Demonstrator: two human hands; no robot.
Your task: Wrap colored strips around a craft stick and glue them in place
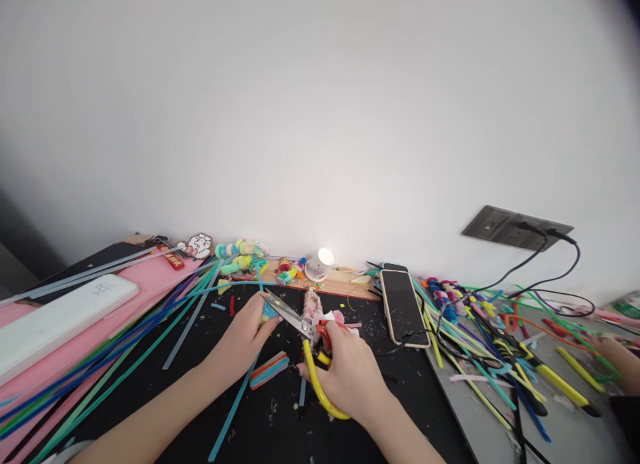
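My right hand (350, 374) is closed round the yellow and orange handles of a pair of scissors (295, 319), whose blades are open and point up-left. My left hand (245, 337) pinches a small blue rolled strip (271, 311) right at the blade tips. Both hands rest over a black mat (175, 384). A short stack of pink and blue strips (269, 371) lies between my forearms.
Several long coloured strips (125, 337) fan across the left, beside a white case (55, 321) on pink paper. Rolled coils (240, 254) and a small cup (320, 264) line the wall. A phone (403, 307), cables and more strips lie right. Another person's hand (620, 361) shows at far right.
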